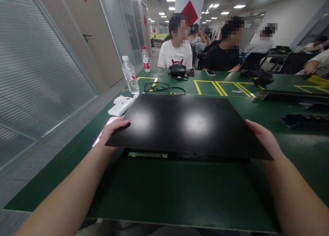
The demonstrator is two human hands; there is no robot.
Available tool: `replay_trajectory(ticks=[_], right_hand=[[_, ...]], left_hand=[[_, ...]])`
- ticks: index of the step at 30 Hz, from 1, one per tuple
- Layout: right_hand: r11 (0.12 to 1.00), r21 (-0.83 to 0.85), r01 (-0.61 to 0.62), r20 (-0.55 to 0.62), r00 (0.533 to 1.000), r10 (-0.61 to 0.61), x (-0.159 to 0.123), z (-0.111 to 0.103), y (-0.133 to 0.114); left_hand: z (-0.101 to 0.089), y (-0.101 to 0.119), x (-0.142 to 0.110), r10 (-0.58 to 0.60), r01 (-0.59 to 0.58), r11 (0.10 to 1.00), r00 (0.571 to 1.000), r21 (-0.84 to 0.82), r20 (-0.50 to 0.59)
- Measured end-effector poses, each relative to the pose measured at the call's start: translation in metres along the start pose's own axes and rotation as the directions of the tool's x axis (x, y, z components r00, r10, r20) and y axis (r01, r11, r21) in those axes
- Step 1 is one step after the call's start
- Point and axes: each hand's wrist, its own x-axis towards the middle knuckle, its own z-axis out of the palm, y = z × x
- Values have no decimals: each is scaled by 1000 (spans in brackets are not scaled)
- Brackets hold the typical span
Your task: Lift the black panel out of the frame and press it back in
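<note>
A large flat black panel [185, 123] is held a little above the green table [164, 191], its glossy face catching two ceiling-light glares. My left hand [111, 129] grips its near left corner, thumb on top. My right hand [264, 138] grips the near right edge the same way. Under the panel's near edge a dark part with a green circuit strip [147, 155] lies on the table.
A white device [121, 105] and a water bottle [130, 75] stand left of the panel, with black cables [164, 88] behind. A second bottle [145, 59], a black pouch [177, 71] and a phone [210, 72] lie farther back. Other people sit across the table.
</note>
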Motion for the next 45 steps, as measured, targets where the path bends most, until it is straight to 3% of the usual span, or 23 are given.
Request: replay_trajectory(ticks=[3,8,11,16,22,32,45], right_hand=[[988,-119,-99,38,994,104,1,5,2],[982,-165,-96,60,992,107,2,7,8],[983,-146,-113,27,993,118,2,8,9],[982,-139,-128,-147,983,107,2,9,6],[951,-304,-60,-264,964,-24,10,6,12],[906,-423,-5,-256,960,-114,13,-1,20],[756,-654,-27,-246,953,-179,12,-8,20]], left_hand=[[7,7,-5,69,-74,995,994,-67,-80],[14,13,-7,125,-143,983,980,-111,-154],[12,12,-5,158,-171,980,979,-104,-125],[12,6,-2,205,-208,973,978,-95,-39],[11,-8,3,168,-168,983,986,78,12],[3,-15,8,92,-95,987,995,130,25],[18,-15,3,11,-11,981,1000,192,0]])
